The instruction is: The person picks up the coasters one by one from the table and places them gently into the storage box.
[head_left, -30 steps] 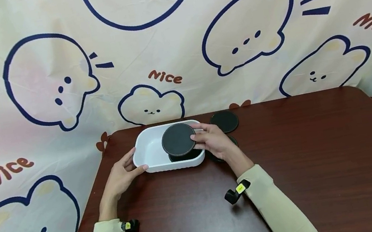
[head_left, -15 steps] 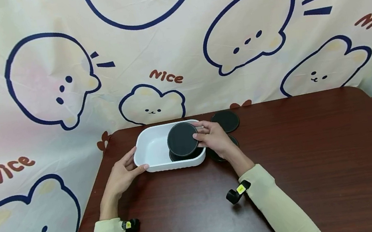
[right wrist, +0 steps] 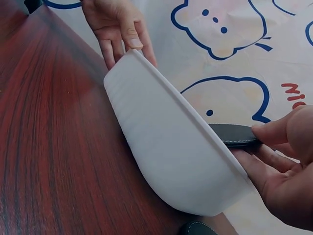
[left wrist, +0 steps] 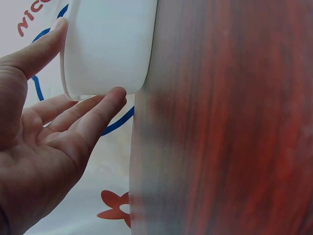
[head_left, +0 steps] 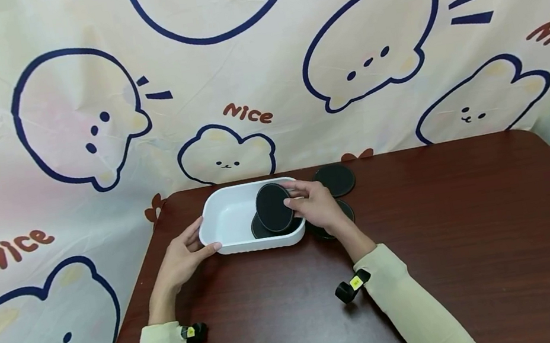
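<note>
A white oblong plastic tray (head_left: 231, 217) stands at the back of the brown table. My left hand (head_left: 181, 261) grips its left end, thumb on the front rim and fingers round the outer wall. At the right end, my right hand (head_left: 319, 206) pinches a round black coaster (head_left: 273, 207) between thumb and fingers, tilted within the tray's rim. Pale stitching runs along its edge in the right wrist view. Beneath it, another black coaster (head_left: 259, 229) lies on the tray floor, partly covered.
To the tray's right, one black coaster (head_left: 335, 179) lies near the table's back edge. Another coaster (head_left: 347, 211) sits in front of it, partly hidden by my right hand. A patterned cloth (head_left: 380, 119) hangs behind the table (head_left: 479, 235).
The coaster in my right hand has shifted a little right and tilted more steeply, showing more of the coaster below. My left hand keeps its grip on the tray.
</note>
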`<state>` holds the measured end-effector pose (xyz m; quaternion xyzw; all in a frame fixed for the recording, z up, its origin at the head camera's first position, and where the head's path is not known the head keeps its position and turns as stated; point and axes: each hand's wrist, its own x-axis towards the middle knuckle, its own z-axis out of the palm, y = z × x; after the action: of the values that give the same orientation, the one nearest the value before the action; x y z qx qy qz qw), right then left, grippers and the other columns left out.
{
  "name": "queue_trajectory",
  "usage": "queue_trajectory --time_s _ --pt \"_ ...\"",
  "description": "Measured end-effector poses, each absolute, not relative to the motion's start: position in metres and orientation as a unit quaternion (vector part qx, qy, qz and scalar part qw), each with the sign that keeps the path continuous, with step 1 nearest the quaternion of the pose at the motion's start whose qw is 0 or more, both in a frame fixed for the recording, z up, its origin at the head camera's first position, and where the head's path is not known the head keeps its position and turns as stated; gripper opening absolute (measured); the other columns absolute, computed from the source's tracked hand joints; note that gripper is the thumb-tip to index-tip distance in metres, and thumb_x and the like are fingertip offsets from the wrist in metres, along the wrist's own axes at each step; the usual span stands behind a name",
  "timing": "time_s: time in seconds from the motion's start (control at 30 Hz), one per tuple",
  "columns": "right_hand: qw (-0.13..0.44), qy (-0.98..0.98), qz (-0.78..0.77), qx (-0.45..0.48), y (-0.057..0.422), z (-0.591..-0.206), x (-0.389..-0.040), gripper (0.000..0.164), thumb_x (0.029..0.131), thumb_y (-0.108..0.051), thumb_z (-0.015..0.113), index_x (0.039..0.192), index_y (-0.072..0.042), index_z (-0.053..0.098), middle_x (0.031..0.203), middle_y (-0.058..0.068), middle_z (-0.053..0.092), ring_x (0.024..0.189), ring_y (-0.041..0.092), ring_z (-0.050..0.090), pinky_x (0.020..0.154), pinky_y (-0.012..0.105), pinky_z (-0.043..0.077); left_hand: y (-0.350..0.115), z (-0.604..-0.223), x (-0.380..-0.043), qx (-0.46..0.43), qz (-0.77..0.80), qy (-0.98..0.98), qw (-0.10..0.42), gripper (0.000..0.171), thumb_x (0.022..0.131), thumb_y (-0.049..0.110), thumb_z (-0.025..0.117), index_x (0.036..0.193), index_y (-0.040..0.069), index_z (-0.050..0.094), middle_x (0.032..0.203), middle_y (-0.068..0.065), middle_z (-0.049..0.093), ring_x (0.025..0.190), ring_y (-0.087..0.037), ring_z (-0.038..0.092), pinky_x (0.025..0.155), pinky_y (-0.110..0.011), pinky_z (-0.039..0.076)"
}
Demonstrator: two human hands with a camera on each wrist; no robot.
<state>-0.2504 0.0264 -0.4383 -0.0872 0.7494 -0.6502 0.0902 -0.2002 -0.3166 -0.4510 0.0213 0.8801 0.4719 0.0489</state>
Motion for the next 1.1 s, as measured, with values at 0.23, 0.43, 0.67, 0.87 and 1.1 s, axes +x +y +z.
queue_trajectory --time_s 0.23,0.43,0.67,0.87,1.1 --pt "0.074 0.77 -0.625 -0.099 0.024 -0.439 -0.25 0.043 0.104 -0.009 0.07 0.147 -0.015 0.067 0.135 0.016 0.074 0.118 0.028 0.076 0.091 0.038 0.067 -0.315 -0.449 -0.199 0.022 0.476 0.878 0.049 0.093 0.098 0.026 0.082 0.171 0.011 0.027 0.17 -0.023 0.04 0.147 -0.043 0.055 0.109 -0.049 0.051" --pt "0.066 0.782 -0.612 -0.099 0.023 -0.439 -0.25 0.041 0.104 -0.009 0.071 0.144 -0.016 0.07 0.131 0.014 0.076 0.115 0.026 0.077 0.088 0.036 0.067 -0.316 -0.449 -0.2 0.022 0.471 0.88 0.047 0.093 0.098 0.026 0.082 0.171 0.011 0.027 0.17 -0.023 0.04 0.147 -0.042 0.054 0.11 -0.05 0.051" --pt "0.058 0.787 -0.607 -0.094 0.023 -0.441 -0.25 0.039 0.103 -0.01 0.072 0.142 -0.016 0.071 0.124 0.014 0.075 0.11 0.024 0.078 0.084 0.034 0.067 -0.316 -0.449 -0.199 0.024 0.474 0.879 0.046 0.093 0.098 0.026 0.082 0.171 0.011 0.027 0.17 -0.022 0.04 0.146 -0.042 0.056 0.11 -0.05 0.051" --pt "-0.002 0.841 -0.522 -0.142 0.024 -0.438 -0.247 0.04 0.103 -0.017 0.073 0.143 -0.012 0.071 0.135 0.014 0.074 0.123 0.029 0.075 0.099 0.044 0.064 -0.316 -0.451 -0.199 0.023 0.479 0.876 0.048 0.093 0.097 0.025 0.083 0.171 0.012 0.027 0.17 -0.023 0.04 0.146 -0.042 0.055 0.109 -0.049 0.051" --pt "-0.06 0.866 -0.472 -0.153 0.037 -0.435 -0.251 0.039 0.101 -0.025 0.077 0.137 -0.01 0.074 0.134 0.014 0.073 0.105 0.033 0.073 0.088 0.044 0.063 -0.316 -0.449 -0.2 0.027 0.477 0.877 0.05 0.092 0.098 0.025 0.081 0.171 0.012 0.027 0.171 -0.022 0.038 0.148 -0.043 0.053 0.109 -0.049 0.051"
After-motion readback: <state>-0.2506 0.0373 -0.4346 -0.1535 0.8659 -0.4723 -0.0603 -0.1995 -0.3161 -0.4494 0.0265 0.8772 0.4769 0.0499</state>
